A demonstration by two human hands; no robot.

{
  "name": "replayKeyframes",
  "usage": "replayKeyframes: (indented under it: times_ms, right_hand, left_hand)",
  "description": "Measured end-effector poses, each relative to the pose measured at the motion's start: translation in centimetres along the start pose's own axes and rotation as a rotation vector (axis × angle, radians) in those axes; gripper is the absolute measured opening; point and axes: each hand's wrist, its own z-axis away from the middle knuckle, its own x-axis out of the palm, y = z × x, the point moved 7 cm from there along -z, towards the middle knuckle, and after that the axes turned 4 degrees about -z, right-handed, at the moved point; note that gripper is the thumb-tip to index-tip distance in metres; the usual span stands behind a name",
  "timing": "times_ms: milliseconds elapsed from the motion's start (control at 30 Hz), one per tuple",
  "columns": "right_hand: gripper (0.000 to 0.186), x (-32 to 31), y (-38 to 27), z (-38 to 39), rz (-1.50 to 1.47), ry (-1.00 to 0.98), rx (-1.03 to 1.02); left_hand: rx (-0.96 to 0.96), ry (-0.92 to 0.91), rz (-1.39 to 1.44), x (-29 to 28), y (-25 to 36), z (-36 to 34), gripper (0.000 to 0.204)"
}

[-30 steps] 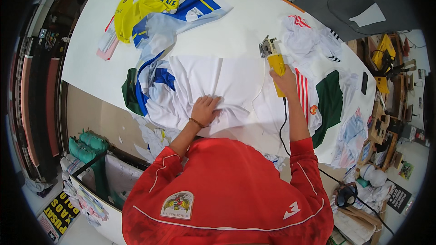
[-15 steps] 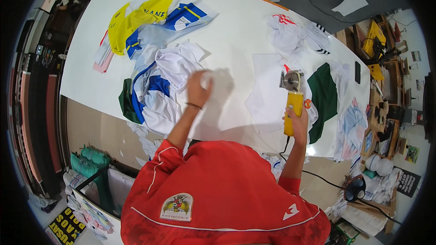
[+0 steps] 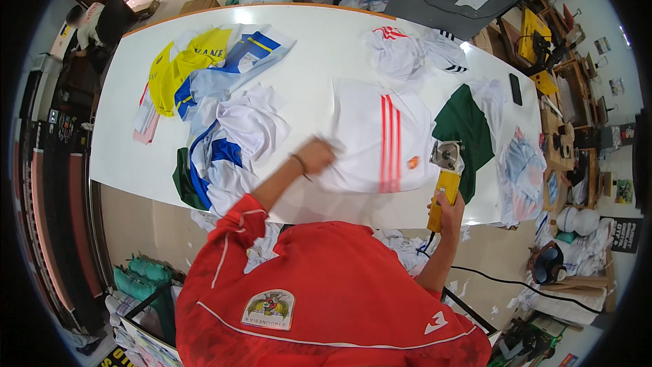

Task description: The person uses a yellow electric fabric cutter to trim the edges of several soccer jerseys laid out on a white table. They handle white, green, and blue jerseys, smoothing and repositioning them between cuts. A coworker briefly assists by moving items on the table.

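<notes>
Yellow rotary cutter [image 3: 446, 182] is sitting in the right hand [image 3: 451, 215], fingers wrapping its body, round blade end pointing away from the person, near a green cloth [image 3: 473, 126]. White fabric panel [image 3: 360, 126] with red stripes is lying mid-surface [image 3: 316, 54], just left of the cutter. Left hand [image 3: 317, 156] is blurring by the panel's left edge; cannot tell if gripping. White-and-blue crumpled fabric [image 3: 252, 122] is lying farther left, black phone [image 3: 516, 89] resting far right.
</notes>
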Motion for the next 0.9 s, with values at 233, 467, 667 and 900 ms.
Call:
replayKeyframes:
  times_ms: [233, 467, 667, 900]
  right_hand:
    - [0.037, 0.4, 1.3, 0.2, -0.025, -0.04, 0.049]
    - [0.037, 1.9, 3.4, 1.5, 0.034, -0.099, 0.066]
    - [0.039, 0.3, 6.2, 3.4, 0.315, -0.043, 0.128]
    - [0.039, -2.2, 8.3, 6.3, 0.225, 0.035, 0.13]
  left_hand:
    - [-0.623, 0.269, 0.002, -11.6, -12.7, 0.6, 0.033]
    - [-0.583, 0.239, 0.013, -5.8, -4.7, -4.2, 0.103]
    - [-0.397, 0.088, -0.064, -5.7, -0.7, -5.7, 0.113]
    - [0.002, 0.09, 0.011, -4.0, 6.1, -8.5, 0.105]
